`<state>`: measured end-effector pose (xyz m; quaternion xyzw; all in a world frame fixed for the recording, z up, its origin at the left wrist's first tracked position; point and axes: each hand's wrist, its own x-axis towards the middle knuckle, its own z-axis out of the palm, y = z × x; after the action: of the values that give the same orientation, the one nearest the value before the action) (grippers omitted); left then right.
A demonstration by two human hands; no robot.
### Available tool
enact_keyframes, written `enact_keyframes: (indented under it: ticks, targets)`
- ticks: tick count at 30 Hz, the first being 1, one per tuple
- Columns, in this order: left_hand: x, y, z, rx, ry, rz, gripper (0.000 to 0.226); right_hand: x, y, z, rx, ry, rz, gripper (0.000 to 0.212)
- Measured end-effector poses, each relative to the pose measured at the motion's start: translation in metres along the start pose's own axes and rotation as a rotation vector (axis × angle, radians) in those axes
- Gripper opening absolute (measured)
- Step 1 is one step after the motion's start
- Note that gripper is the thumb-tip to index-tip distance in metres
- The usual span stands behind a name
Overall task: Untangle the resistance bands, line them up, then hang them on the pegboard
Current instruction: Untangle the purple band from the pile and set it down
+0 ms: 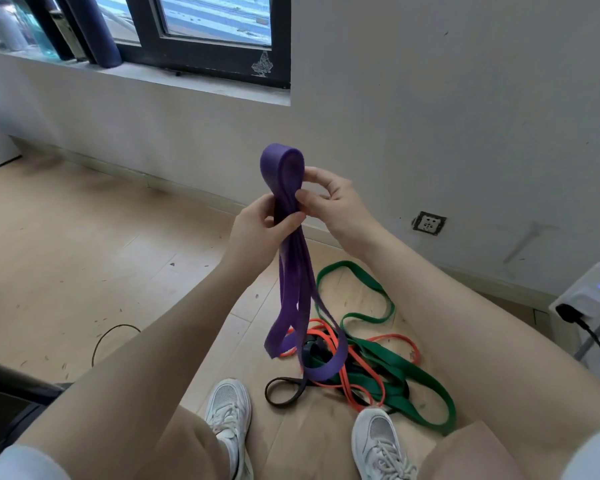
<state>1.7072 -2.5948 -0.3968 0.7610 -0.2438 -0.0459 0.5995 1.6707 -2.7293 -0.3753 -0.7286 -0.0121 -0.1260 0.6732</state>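
We see the left hand (257,225) with its thumb and fingers curled round the gathered strands of the purple band (293,271), gripping it just under the folded top loop, while the right hand (329,199) pinches the same band between thumb and forefinger right beside the left, at the base of that loop. The purple band is wide and flat, folded over into a rounded bend that stands above both hands; below them several strands hang straight down, and its lower loops curl open above the pile on the floor. Under it, on the light wooden floor (84,258) between the wall and the shoes, lies a tangle of bands: a wide green band (400,367) sprawls from near the wall back to just beside the right shoe (378,441), a thin orange band (329,336) weaves through the middle of the heap, and a black band (284,391) pokes a small loop out toward the left shoe (229,407). The three cross over one another, and we cannot tell which strand lies on top where. On the wall beyond the right hand sits a wall socket (429,223), and a white device (593,296) with a black plug stands at the floor's right edge.
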Motion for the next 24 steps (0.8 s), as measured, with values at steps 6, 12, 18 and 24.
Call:
enact_keyframes:
  ticks: [6, 12, 18, 24]
  targets:
    - [0.014, 0.005, 0.005, -0.01, 0.167, -0.058, 0.011, -0.032, 0.041, 0.003, -0.332, 0.433, -0.034, 0.007]
    - [0.023, 0.015, 0.01, -0.048, 0.284, -0.046, 0.006, -0.063, 0.102, 0.014, -0.294, 0.216, 0.173, 0.017]
    - [0.027, 0.012, 0.018, -0.044, 0.399, -0.036, 0.011, -0.047, 0.119, 0.054, -0.409, 0.355, 0.114, 0.038]
    - [0.031, -0.006, 0.012, -0.104, 0.473, -0.112, 0.012, -0.037, 0.134, 0.045, -0.373, 0.357, 0.121, 0.019]
